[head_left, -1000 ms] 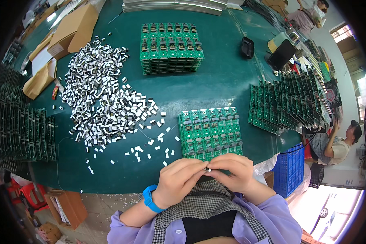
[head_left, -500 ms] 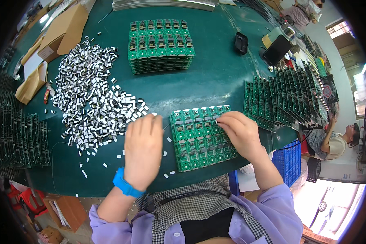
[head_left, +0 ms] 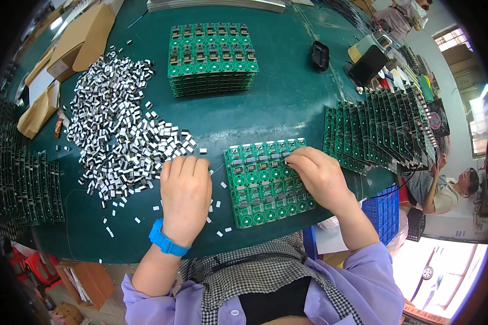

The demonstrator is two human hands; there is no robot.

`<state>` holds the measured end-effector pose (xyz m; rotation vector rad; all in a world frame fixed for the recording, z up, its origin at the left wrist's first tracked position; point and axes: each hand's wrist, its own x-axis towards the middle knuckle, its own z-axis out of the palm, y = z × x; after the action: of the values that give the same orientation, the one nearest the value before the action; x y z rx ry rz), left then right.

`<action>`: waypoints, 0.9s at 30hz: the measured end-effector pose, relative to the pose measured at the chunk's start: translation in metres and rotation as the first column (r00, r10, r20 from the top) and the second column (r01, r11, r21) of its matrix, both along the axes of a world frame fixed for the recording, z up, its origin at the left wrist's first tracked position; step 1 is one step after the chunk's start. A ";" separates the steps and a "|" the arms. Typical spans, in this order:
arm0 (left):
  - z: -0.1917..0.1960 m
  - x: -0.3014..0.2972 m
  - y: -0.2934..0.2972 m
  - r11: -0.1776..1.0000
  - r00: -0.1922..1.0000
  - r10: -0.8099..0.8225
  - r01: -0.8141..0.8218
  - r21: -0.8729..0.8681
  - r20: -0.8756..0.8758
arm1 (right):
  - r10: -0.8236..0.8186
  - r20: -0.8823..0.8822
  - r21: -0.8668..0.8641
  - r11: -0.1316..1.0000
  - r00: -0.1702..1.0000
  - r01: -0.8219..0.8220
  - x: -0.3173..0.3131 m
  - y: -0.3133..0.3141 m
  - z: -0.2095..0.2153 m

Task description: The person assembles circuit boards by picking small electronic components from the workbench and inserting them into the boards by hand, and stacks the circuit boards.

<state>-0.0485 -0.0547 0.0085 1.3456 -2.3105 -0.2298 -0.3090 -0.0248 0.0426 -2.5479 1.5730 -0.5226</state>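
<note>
A green panel of circuit boards [head_left: 271,206] lies in front of me, with rows of round pads and small mounted parts. My right hand [head_left: 322,176] is over its far right portion, thumb and forefinger pinched together at the board. A tiny white piece [head_left: 286,161] shows at those fingertips. To the left of the panel my left hand [head_left: 184,197], with a blue wristband [head_left: 168,241], has its fingers bent down and close together on the table. Its fingertips are hidden, at the right edge of a pile of small white-and-black parts [head_left: 114,119].
A stack of similar panels [head_left: 214,65] stands at the back. More panels lean in rows at the right [head_left: 374,130] and left [head_left: 24,189]. An open cardboard box [head_left: 84,38], a black case [head_left: 320,56] and a phone [head_left: 368,66] are further off. Another person [head_left: 442,189] sits at right.
My left hand has come down slightly to the left, and its fingers, blurred before, are now still. My right hand keeps its pinch at nearly the same spot on the panel.
</note>
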 end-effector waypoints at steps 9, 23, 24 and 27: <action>0.001 -0.001 0.001 1.000 0.999 0.001 -0.002 -0.012 -0.037 | -0.003 -0.005 -0.063 0.998 1.000 0.003 0.002 0.002 -0.005; 0.012 -0.018 0.068 0.773 0.425 0.329 0.392 0.499 -0.843 | -0.102 0.631 0.237 0.969 0.769 -0.066 0.055 0.053 0.008; 0.011 -0.019 0.070 0.799 0.463 0.286 0.368 0.475 -0.839 | -0.116 0.657 0.221 0.974 0.745 -0.043 0.059 0.055 0.005; 0.004 -0.024 0.073 0.877 0.517 0.210 0.276 0.393 -0.830 | -0.093 0.690 0.165 0.986 0.718 -0.030 0.062 0.059 -0.006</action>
<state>-0.0723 0.0182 0.0127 0.9916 -1.4102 -1.2723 -0.2469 0.0337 0.0365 -1.8394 1.2863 -1.1400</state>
